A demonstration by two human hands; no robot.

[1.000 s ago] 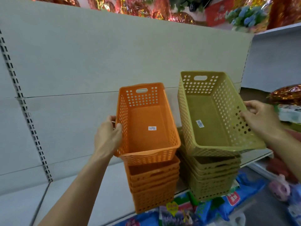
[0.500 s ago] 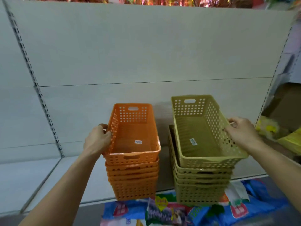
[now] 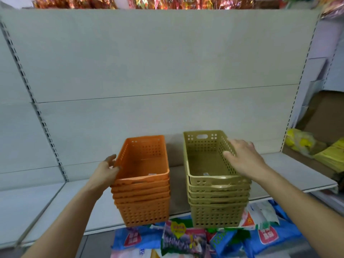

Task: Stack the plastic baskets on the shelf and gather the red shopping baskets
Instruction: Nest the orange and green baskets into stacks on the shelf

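Note:
Two nested stacks of perforated plastic baskets stand side by side on the white shelf (image 3: 290, 175). The orange stack (image 3: 143, 203) is on the left, the olive-green stack (image 3: 217, 203) on the right. My left hand (image 3: 106, 173) rests against the left wall of the top orange basket (image 3: 145, 159), fingers spread along its rim. My right hand (image 3: 243, 158) lies with fingers apart over the right wall of the top olive basket (image 3: 204, 151), not gripping it. No red shopping basket is in view.
Bagged goods (image 3: 186, 239) in blue and green wrappers lie below the shelf's front edge. Yellow packets (image 3: 301, 142) and a cardboard box (image 3: 327, 116) sit on the shelf section to the right. Shiny wrapped items (image 3: 167, 2) line the top shelf.
Both top baskets have come down and now sit nested flat in their stacks. My right hand has let go of the olive basket's rim, and my left hand has loosened on the orange one.

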